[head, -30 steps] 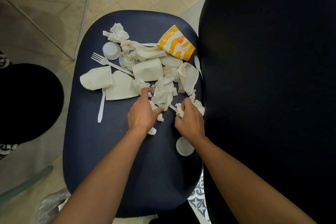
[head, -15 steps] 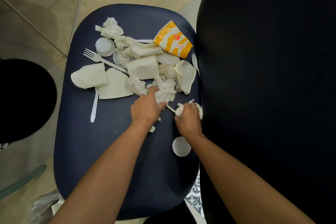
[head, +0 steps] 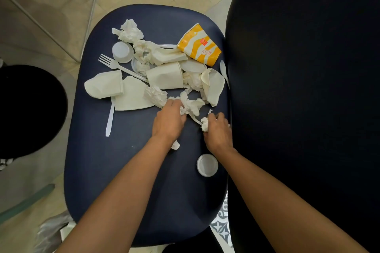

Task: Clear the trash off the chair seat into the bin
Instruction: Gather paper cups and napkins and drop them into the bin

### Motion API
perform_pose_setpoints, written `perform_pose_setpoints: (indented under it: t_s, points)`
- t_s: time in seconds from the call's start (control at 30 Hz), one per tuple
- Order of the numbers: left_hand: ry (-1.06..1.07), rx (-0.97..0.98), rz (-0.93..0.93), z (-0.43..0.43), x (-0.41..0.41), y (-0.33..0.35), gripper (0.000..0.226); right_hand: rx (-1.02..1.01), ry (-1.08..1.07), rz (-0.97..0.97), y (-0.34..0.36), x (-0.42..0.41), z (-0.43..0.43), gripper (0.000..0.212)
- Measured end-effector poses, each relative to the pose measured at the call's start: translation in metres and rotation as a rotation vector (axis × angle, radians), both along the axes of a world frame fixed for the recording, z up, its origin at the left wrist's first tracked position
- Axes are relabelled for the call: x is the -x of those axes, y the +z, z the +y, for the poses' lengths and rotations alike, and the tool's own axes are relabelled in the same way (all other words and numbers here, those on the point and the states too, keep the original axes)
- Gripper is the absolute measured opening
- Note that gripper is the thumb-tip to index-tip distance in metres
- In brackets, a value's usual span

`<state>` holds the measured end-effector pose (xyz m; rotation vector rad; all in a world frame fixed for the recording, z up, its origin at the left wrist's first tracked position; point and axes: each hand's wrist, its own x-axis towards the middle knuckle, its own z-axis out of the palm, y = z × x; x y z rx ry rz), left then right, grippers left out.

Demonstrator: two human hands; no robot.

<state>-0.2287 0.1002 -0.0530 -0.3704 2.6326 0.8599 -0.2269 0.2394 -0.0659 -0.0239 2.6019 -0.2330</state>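
Note:
The dark blue chair seat carries a heap of white trash: crumpled tissues, flattened paper cups, a plastic fork, a knife, a spoon and an orange-striped cup. My left hand is closed on a crumpled tissue wad at the heap's near edge. My right hand grips a smaller tissue ball beside the seat's right edge. A small plastic lid lies just behind my right wrist. The black bin stands left of the seat.
A large dark rounded surface fills the right side, close against the seat. Metal chair legs stand on the tiled floor at the upper left. A crumpled plastic bag lies on the floor at the lower left.
Both hands have slid a little farther into the pile, the left closing on the tissue wad and the right gathering its tissue ball tighter. The view has shifted slightly.

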Motion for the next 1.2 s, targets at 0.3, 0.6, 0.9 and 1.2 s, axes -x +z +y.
perform_pose_setpoints:
  t_s: [0.3, 0.6, 0.9, 1.2]
  points:
    - [0.212, -0.284, 0.176, -0.011, -0.008, 0.025, 0.034, 0.158, -0.037, 0.080, 0.020, -0.001, -0.003, 0.048]
    - [0.289, -0.192, 0.194, -0.049, -0.045, 0.046, 0.028, 0.304, -0.005, 0.107, 0.042, -0.015, -0.039, 0.035]
    - [0.640, -0.344, 0.231, -0.103, -0.128, 0.077, 0.019, 0.407, 0.068, 0.052, 0.066, -0.066, -0.102, 0.034]
    - [0.900, -0.348, 0.260, -0.144, -0.255, 0.098, 0.023, 0.651, 0.072, -0.204, 0.072, -0.161, -0.164, 0.017]
